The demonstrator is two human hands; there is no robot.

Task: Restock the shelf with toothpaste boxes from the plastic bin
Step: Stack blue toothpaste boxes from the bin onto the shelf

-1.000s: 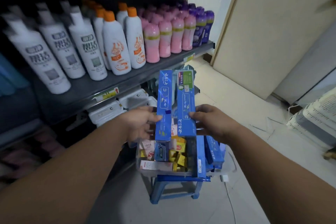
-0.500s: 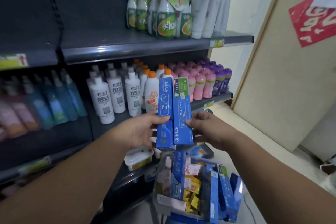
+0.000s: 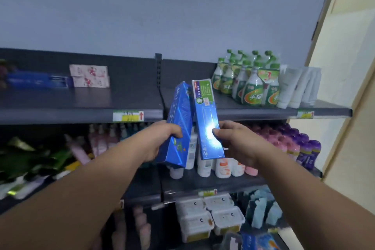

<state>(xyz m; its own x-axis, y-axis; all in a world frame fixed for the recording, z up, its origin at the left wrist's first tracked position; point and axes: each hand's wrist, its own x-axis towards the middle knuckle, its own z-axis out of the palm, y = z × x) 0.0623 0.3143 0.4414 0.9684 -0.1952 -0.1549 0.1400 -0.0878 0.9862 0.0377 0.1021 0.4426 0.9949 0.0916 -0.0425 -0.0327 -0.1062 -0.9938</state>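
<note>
On the far left of the top shelf [image 3: 125, 99], a dark blue toothpaste box [image 3: 38, 81] lies flat with its long side running along the shelf. Just to its right are two pink-patterned boxes [image 3: 89, 76], stacked one on the other the same way. Right of them is a bare stretch of shelf, running as far as the upright post [image 3: 158, 71].

That stretch sits above the hands and to their left, and it is probably where the next boxes go. The left hand [image 3: 160, 140] is the nearer one to it. Its fingers are curled round the lower half of a blue toothpaste box [image 3: 179, 119], which stands nearly upright with its top leaning slightly right. The right hand [image 3: 239, 142] pinches a blue-and-green toothpaste box [image 3: 206, 115] low down, thumb on the front face and fingers behind. This box also stands on end, its top tipped a little left. The two tops are close together in front of the shelf edge, and I cannot tell whether they touch.

Both held boxes point up while the shelved ones lie lengthwise, so each would likely need turning onto its side. Further right, green-capped bottles [image 3: 249, 85] and white tubes [image 3: 294, 87] fill the shelf.
</note>
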